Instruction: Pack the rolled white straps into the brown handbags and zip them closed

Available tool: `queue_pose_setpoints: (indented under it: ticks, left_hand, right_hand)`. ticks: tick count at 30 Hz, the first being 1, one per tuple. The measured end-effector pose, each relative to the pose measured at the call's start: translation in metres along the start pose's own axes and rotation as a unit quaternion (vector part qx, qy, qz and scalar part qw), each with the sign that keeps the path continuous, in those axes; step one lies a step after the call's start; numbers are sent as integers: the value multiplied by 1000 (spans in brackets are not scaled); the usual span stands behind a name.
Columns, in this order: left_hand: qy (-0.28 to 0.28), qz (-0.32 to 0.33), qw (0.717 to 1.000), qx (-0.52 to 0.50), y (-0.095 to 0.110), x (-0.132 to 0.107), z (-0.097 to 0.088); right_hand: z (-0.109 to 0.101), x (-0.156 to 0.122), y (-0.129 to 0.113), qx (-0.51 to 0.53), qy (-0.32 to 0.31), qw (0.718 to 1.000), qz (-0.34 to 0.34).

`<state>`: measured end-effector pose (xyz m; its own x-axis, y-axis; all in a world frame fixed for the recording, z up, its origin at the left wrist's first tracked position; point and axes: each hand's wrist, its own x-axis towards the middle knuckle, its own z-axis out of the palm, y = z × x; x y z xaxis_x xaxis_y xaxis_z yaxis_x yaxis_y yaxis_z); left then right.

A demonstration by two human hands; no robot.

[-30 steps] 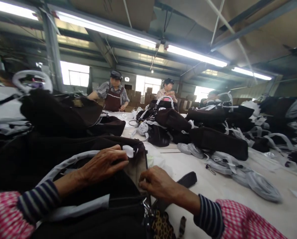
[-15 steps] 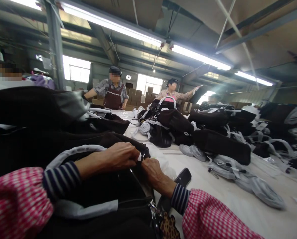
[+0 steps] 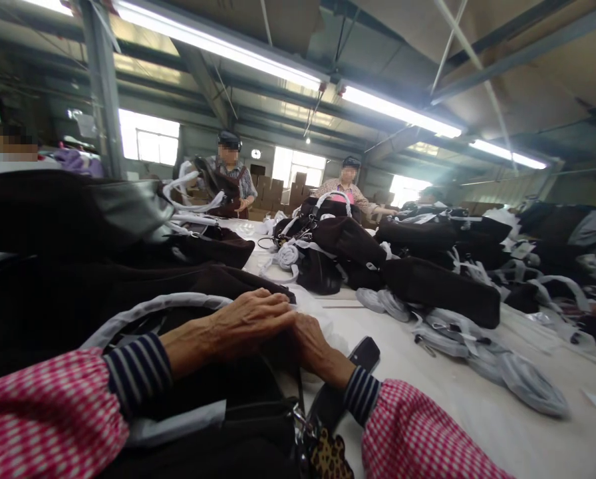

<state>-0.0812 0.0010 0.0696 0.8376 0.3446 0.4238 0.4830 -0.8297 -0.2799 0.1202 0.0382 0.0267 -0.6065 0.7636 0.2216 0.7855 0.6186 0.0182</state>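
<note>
A black handbag [image 3: 218, 382] lies before me, its handles [image 3: 151, 309] wrapped in white. Over its top edge, near the far right end, my left hand [image 3: 245, 319] lies with the fingers stretched out close together. My right hand [image 3: 315, 342] is bent round the bag's end, just touching the left fingertips; its own fingertips are hidden. A leopard-print charm [image 3: 328, 456] hangs from a metal clasp at the near right side. Beside my right wrist rests a black strap [image 3: 355, 366].
More black bags [image 3: 440, 289] are heaped along the white table [image 3: 428, 406]. Grey wrapped coils of strap [image 3: 532, 382] lie at the right. A dark bag [image 3: 68, 206] is piled on the left. Across the table stand two co-workers, one holding a bag [image 3: 213, 183].
My left hand has gone from a pinch at the bag's end to stretched fingers over its edge. One co-worker has lifted a bag; the other has lowered an arm.
</note>
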Motion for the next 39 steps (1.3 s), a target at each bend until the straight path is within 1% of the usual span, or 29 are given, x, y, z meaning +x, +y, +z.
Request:
queue_pose_setpoints:
  ticks: [2, 4, 6, 7, 9, 10, 13, 15, 18, 19, 21, 23, 25, 27, 28, 29, 30, 31, 32, 34, 37, 39]
  left_hand:
    - [-35, -52, 998, -21, -9, -2, 3]
    - [-52, -101, 993, -25, -15, -4, 6]
    - [-47, -141, 989, -27, -14, -7, 10]
    - [-38, -158, 986, -31, -12, -7, 12]
    - [-17, -179, 983, -46, -6, -8, 17]
    - [-9, -181, 982, -55, -3, -8, 19]
    - [7, -181, 979, -96, 3, -10, 25]
    - [32, -207, 966, -151, 3, -13, 27]
    - [104, -269, 924, -251, 2, -21, 31]
    - [128, -282, 909, -278, 2, -24, 33]
    - [163, -293, 886, -320, 2, -27, 38]
    - [180, -295, 871, -349, 2, -28, 43]
    - [193, -289, 864, -365, 2, -28, 45]
    - [210, -269, 866, -366, 1, -27, 44]
    - [213, -253, 872, -360, 1, -26, 42]
    - [211, -236, 882, -350, 1, -26, 39]
    - [202, -219, 892, -341, 1, -25, 35]
    - [187, -206, 901, -333, 2, -25, 32]
    - [170, -197, 908, -328, 2, -24, 29]
    - [139, -191, 915, -327, 3, -23, 26]
    - [108, -188, 919, -330, 4, -22, 28]
    - [97, -195, 918, -332, 4, -21, 32]
  right_hand:
    - [-10, -4, 0, 9, -8, 1000, -17]
    - [-21, -15, -3, 23, -26, 998, -46]
    - [-31, -31, -9, 81, -73, 990, -86]
    - [-36, -40, -12, 126, -105, 981, -100]
    - [-42, -57, -18, 224, -146, 959, -97]
    - [-43, -64, -20, 264, -148, 950, -79]
    - [-43, -78, -25, 315, -100, 944, -15]
    - [-39, -82, -26, 323, -76, 943, 2]
    - [-33, -83, -25, 345, -66, 936, 5]
    - [-32, -82, -25, 358, -56, 932, 9]
    - [-33, -78, -23, 389, -13, 920, 35]
    - [-40, -69, -20, 437, 40, 894, 88]
    - [-51, -57, -18, 509, 89, 845, 138]
    - [-65, -43, -18, 591, 129, 781, 153]
    - [-70, -36, -18, 627, 143, 751, 150]
    - [-75, -30, -19, 654, 151, 727, 142]
    - [-79, -24, -21, 675, 153, 710, 135]
    - [-81, -19, -23, 688, 152, 698, 128]
    - [-81, -15, -25, 696, 152, 691, 121]
    - [-80, -8, -31, 696, 161, 691, 110]
    - [-74, 3, -37, 680, 197, 699, 100]
    - [-71, 9, -40, 677, 221, 695, 96]
